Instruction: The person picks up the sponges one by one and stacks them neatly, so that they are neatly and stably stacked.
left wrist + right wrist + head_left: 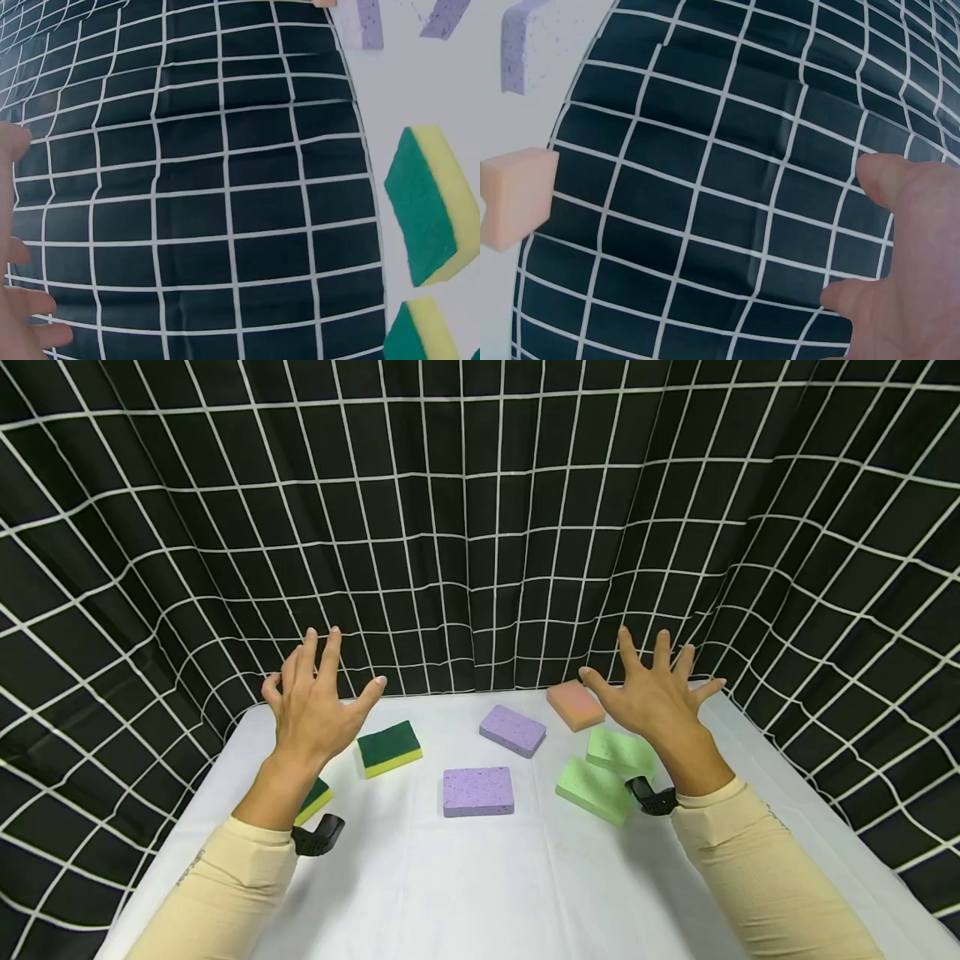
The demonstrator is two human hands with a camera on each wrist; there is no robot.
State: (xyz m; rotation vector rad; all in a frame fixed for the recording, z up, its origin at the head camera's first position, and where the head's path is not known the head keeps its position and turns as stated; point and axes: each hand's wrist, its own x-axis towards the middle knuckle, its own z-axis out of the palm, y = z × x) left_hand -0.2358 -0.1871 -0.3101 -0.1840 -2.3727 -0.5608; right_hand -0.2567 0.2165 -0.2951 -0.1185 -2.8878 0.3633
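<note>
Both hands are raised over the table with fingers spread, holding nothing. In the head view the left hand (311, 710) is nearest a green-and-yellow scouring sponge (390, 748); a second scouring sponge (315, 800) is partly hidden behind the left wrist. The right hand (656, 697) is above two light green sponges (621, 752), its thumb overlapping an orange sponge (576, 705). Between the hands lie two purple sponges, one in front (477, 792) and one farther back (513, 731). The right wrist view also shows the orange sponge (517, 195).
A white cloth (450, 885) covers the table. Black curtains (465, 527) with a white grid stand behind it and on both sides. Each wrist wears a black camera mount, one on the left (318, 835) and one on the right (649, 796).
</note>
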